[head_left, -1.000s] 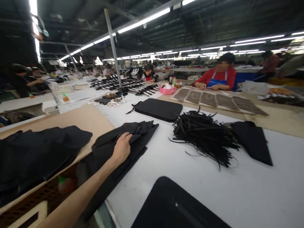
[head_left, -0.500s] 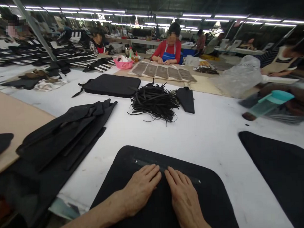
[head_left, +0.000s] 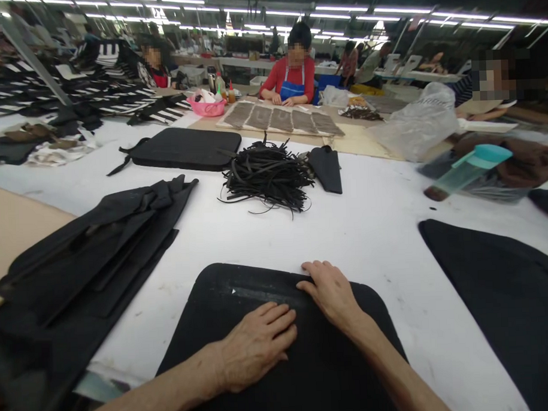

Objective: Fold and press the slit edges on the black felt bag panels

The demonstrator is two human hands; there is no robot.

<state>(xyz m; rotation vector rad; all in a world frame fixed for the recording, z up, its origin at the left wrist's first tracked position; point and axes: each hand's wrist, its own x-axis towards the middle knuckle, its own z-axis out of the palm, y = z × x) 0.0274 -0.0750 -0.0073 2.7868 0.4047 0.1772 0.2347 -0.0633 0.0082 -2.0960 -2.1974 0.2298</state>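
Hands (head_left: 258, 345) (head_left: 331, 293) unclenched on black panel (head_left: 327, 377)

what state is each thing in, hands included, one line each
Near black panel: lying flat
Left hand: flat on the panel
Right hand: fingers at the panel's far edge
Black cloth stack: rumpled
Black strips: tangled heap
Teal-lidded bottle: lid on
Clear plastic bag: crumpled
Pink basket: holding items
Ceiling lights: lit

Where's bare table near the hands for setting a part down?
Widest: white tabletop between black strip bundle, the black panel under left hand and right hand, and the near-right black panel. Narrower: between the hands' panel and the black fabric pile. Crowded: far side, strapped black pad beside the bundle; right rear, turquoise-lidded bottle and plastic bag.
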